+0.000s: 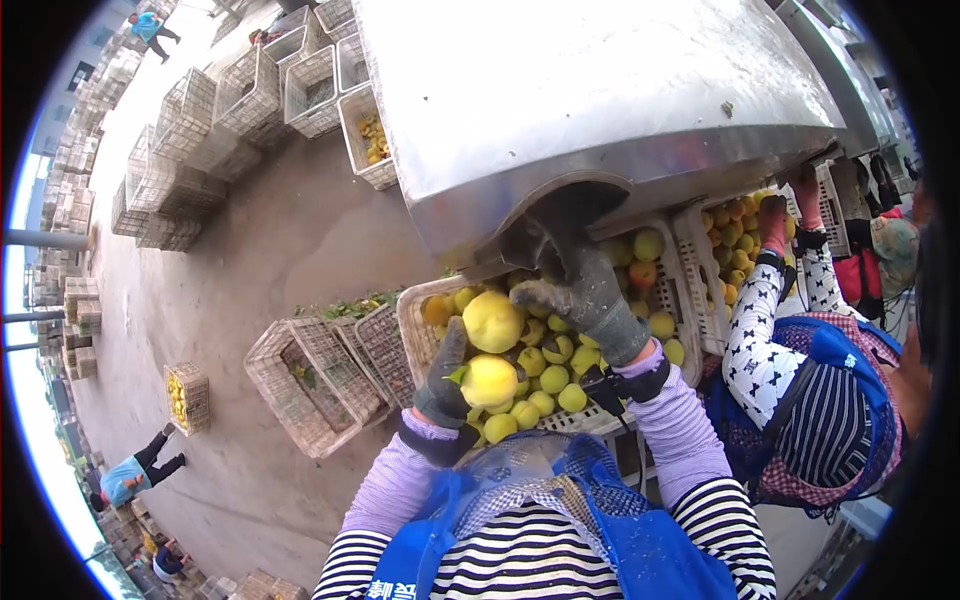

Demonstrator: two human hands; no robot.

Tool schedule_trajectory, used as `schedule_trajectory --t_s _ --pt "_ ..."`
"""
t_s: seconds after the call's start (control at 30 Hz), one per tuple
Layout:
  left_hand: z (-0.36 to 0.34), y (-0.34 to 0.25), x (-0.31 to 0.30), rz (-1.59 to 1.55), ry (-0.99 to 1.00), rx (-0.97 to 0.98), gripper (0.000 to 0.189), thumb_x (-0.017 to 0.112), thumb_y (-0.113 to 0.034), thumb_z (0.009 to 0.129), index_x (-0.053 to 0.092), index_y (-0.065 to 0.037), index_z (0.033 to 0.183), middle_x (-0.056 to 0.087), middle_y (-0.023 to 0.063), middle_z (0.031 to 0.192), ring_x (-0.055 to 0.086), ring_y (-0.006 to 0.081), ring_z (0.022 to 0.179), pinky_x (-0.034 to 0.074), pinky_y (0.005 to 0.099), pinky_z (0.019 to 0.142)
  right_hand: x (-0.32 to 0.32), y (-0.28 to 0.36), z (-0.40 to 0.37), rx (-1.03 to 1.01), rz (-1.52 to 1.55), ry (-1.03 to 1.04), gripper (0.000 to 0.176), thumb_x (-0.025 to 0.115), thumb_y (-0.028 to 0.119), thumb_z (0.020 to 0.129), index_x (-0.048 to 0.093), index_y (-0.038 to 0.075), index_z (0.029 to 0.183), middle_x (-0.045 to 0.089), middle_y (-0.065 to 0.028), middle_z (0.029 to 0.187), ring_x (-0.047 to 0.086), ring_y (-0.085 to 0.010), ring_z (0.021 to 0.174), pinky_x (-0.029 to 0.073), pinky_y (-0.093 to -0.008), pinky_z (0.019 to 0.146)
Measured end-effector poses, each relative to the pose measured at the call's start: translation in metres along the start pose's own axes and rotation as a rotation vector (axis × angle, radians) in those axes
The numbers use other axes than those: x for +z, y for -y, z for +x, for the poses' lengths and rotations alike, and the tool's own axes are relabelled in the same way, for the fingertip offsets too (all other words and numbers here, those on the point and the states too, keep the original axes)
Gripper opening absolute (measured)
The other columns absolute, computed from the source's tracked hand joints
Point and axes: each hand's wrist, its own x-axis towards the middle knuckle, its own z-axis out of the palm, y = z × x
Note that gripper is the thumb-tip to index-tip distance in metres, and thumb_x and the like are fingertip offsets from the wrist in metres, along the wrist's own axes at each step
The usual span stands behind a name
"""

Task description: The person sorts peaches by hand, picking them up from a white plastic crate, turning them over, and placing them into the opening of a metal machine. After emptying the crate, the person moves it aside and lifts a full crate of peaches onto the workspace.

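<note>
While I am sitting far from this scene with only the head view to go by, I am keeping my attention on two large yellow fruits above the crate (pixel 408 328). My gloved left hand (pixel 440 385) is curling around the lower fruit (pixel 489 381), which is carrying a small leaf (pixel 457 374) at its left side. The upper fruit (pixel 493 322) is sitting against the left fingertips, and I cannot tell how much of its weight they are bearing. My gloved right hand (pixel 590 300) is lying below the metal housing (pixel 600 90), its thumb standing wide of the fingers; their tips are disappearing into shadow, so I cannot tell whether they are holding anything.

What is worrying me most is the upper fruit: a loose left grip or a nudge from the right thumb could be sending it down, bruising the smaller green-yellow fruits (pixel 553 378) below. Squeezing too hard could be marking the skins. The right knuckles could be scraping on the metal edge (pixel 700 165). A co-worker (pixel 800 400) is working close on the right, over a neighbouring crate (pixel 695 245), so a wide elbow swing could be causing a bump
</note>
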Motion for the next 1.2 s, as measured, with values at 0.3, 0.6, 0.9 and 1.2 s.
schedule_trajectory --t_s 0.3,0.6,0.9,1.2 --pt "0.015 0.010 0.031 -0.001 0.130 -0.020 0.068 0.045 -0.061 0.101 0.054 -0.002 0.133 0.064 0.0149 0.120 0.064 0.0262 0.108 0.053 0.0387 0.096 -0.013 0.023 -0.052 -0.056 -0.004 0.047 0.080 0.084 0.038 0.071 0.055 0.005 0.138 0.054 -0.0191 0.137 0.058 -0.0364 0.121 0.049 -0.0434 0.102" --pt "0.038 0.009 0.014 0.431 0.087 0.209 0.056 0.039 -0.046 0.108 0.046 -0.003 0.144 0.060 0.0147 0.133 0.063 0.0239 0.115 0.053 0.0352 0.097 0.025 -0.030 -0.027 -0.019 -0.461 -0.393 0.076 0.083 0.045 0.072 0.059 0.004 0.131 0.064 -0.0174 0.110 0.063 -0.0357 0.094 0.054 -0.0448 0.079" --pt "0.045 0.012 -0.005 0.223 0.075 0.206 0.050 0.041 -0.035 0.107 0.043 -0.002 0.144 0.053 0.0171 0.141 0.056 0.0274 0.127 0.051 0.0422 0.105 0.040 -0.086 0.051 -0.044 -0.414 -0.180 0.060 0.081 0.047 0.074 0.064 0.007 0.117 0.067 -0.0108 0.092 0.063 -0.0304 0.075 0.052 -0.0426 0.069" --pt "0.023 0.008 0.019 0.237 0.110 0.228 0.048 0.056 -0.031 0.102 0.046 -0.004 0.141 0.057 0.0117 0.136 0.058 0.0220 0.121 0.048 0.0371 0.105 0.029 -0.001 -0.052 -0.203 -0.450 -0.081 0.095 0.083 0.048 0.068 0.046 0.010 0.146 0.056 -0.0136 0.131 0.061 -0.0338 0.109 0.052 -0.0437 0.087"
